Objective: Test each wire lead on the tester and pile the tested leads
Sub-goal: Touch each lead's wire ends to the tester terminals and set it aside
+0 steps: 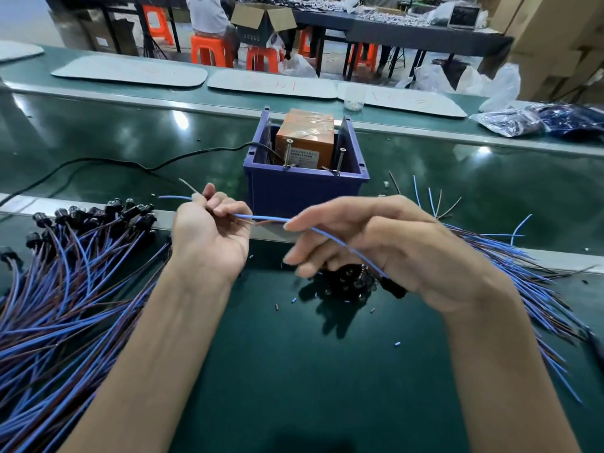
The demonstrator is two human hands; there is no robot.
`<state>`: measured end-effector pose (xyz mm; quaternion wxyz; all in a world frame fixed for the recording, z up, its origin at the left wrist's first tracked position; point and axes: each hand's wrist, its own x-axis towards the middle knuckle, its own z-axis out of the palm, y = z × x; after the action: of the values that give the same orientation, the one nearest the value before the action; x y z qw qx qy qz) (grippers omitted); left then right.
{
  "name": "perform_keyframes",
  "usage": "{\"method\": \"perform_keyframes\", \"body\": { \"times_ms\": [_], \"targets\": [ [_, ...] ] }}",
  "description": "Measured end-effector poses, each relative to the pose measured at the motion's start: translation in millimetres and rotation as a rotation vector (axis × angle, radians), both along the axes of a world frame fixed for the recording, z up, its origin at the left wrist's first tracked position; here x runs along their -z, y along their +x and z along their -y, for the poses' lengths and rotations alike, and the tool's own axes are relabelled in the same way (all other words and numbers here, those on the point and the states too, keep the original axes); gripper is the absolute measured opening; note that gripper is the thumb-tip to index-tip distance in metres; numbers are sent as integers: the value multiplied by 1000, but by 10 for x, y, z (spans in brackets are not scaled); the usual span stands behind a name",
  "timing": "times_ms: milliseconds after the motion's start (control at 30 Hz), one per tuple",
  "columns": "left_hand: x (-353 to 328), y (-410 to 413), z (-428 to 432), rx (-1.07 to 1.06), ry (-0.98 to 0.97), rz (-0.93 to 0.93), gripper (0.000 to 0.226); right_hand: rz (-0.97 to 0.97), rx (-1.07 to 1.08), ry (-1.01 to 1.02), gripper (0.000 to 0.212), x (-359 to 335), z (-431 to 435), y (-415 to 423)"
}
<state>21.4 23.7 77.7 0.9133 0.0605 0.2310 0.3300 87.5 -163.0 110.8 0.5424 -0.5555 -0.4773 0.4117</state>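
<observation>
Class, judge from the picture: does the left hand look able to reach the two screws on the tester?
Probably yes. The left hand, pinching the lead, sits just before the open-topped blue bin; the screws on the tester stand uncovered, nothing between.

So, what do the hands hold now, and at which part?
One blue-and-brown wire lead. The left hand pinches it near its bare free ends; the right hand holds it farther along, toward its black plug.
</observation>
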Motion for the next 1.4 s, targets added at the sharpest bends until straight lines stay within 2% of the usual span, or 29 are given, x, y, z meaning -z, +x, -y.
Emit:
{"method": "perform_keyframes", "body": {
  "times_ms": [133, 200, 267, 333, 367, 433, 500, 600, 667, 733, 900, 967, 1067, 1233, 1400],
  "targets": [
    [95, 36, -28, 40, -70, -26, 35, -101, -247, 37, 62, 99, 5, 25],
    [110, 53, -21, 57, -66, -47, 35, -145, -250, 133, 62, 151, -23, 24],
    [109, 68, 4, 48, -34, -84, 33, -126, -85, 219, 43, 206, -70, 27],
    [95, 70, 19, 15, -7, -113, 31, -67, 196, 264, 13, 212, -132, 34],
    [90, 72, 11, -17, 3, -126, 30, -43, 347, 256, 19, 219, -164, 58],
    [87, 72, -23, -86, 17, -145, 30, -39, 606, 162, 52, 241, -223, 121],
    [99, 60, -62, -130, 10, -145, 31, -132, 796, 104, 73, 257, -266, 164],
    [131, 37, -119, -140, 3, -143, 31, -520, 921, 316, 74, 237, -289, 180],
    [127, 37, -97, -72, 74, -162, 30, -631, 919, 400, 63, 224, -273, 188],
    [113, 52, 3, 56, 254, -203, 30, -567, 921, 329, 53, 236, -272, 191],
    [88, 82, 352, 456, 878, -215, 30, -254, 864, 45, 34, 316, -291, 160],
    [110, 86, 438, 569, 1065, -223, 33, -162, 818, -20, 26, 322, -292, 129],
    [144, 75, 489, 641, 1150, -226, 34, -138, 755, -11, 22, 315, -283, 89],
    [150, 71, 464, 609, 1185, -377, 40, -159, 762, 44, 10, 269, -270, 61],
    [148, 73, 502, 429, 1194, -436, 34, -160, 820, 41, 16, 257, -269, 75]
  ]
}}
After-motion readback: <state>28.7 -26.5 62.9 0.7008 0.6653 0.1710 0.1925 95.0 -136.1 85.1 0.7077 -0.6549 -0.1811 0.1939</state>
